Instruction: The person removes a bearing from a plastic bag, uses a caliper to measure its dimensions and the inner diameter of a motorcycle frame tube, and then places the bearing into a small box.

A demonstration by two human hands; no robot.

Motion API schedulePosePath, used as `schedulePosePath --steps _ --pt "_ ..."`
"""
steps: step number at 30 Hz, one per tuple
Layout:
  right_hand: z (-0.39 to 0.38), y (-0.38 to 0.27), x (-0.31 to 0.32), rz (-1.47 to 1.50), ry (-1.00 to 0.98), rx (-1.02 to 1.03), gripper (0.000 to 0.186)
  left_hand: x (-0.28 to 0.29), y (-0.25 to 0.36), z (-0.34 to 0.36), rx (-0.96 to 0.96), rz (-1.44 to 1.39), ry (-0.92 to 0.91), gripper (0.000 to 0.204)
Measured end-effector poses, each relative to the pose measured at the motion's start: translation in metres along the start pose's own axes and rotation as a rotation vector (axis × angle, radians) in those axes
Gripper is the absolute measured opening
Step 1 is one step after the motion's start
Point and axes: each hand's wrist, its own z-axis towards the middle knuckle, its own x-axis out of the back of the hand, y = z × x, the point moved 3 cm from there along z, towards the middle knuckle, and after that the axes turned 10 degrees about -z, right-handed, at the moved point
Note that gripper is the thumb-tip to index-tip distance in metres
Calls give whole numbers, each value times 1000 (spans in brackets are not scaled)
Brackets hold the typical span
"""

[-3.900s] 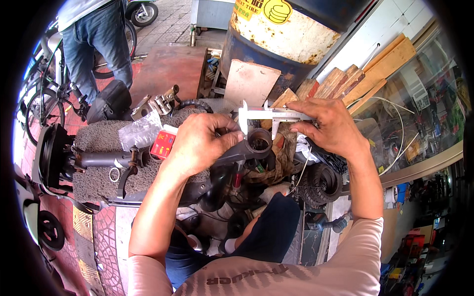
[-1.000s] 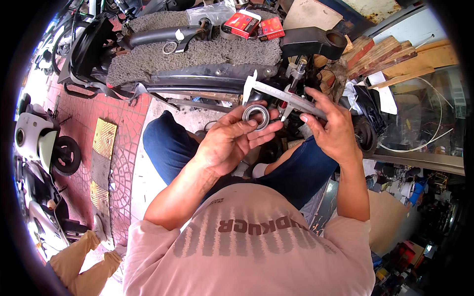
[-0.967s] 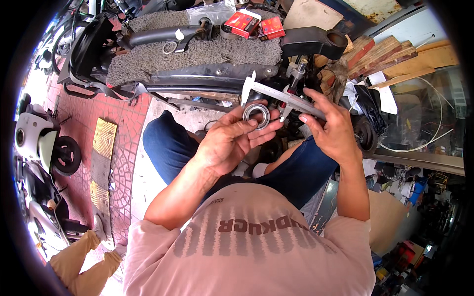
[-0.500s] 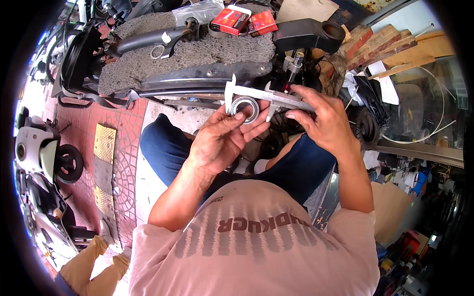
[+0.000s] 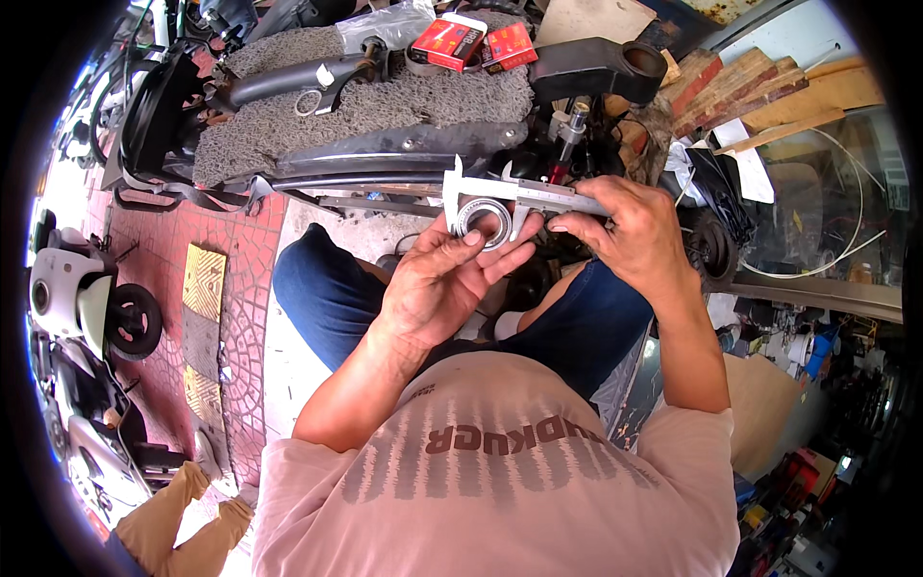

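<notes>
Above my knees, my left hand (image 5: 440,274) pinches a shiny ring-shaped bearing (image 5: 484,224) between thumb and fingers, its open centre facing up. A silver vernier caliper (image 5: 532,194) lies across the bearing, one jaw at its left side and the sliding jaw close by its right side. Whether both jaws touch it I cannot tell. My right hand (image 5: 630,226) is closed around the right end of the caliper, the thumb below its beam.
A bench with grey matting (image 5: 452,101) stands ahead, bearing a dark metal fork arm (image 5: 596,69), a loose metal ring (image 5: 308,103) and red boxes (image 5: 449,43). Wooden planks (image 5: 740,91) lie at the right. A parked motorbike (image 5: 82,288) and another person's legs (image 5: 183,519) are at the left.
The caliper's sliding jaw has moved left, narrowing the gap around the bearing. Both hands have shifted slightly, the left one a little to the right.
</notes>
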Motion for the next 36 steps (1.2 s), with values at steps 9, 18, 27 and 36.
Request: schedulePosePath --steps 9,18,27,36 --pt "0 -2 2 -34 -10 -9 38 4 -2 -1 -18 -14 -5 41" --pt "-1 -2 -1 -36 0 6 38 3 -3 -3 -16 4 7 40" --pt "-2 0 -2 -26 8 10 38 4 -2 -3 0 20 11 38" --pt "-2 2 -3 -35 6 11 39 9 -2 -3 3 51 9 40"
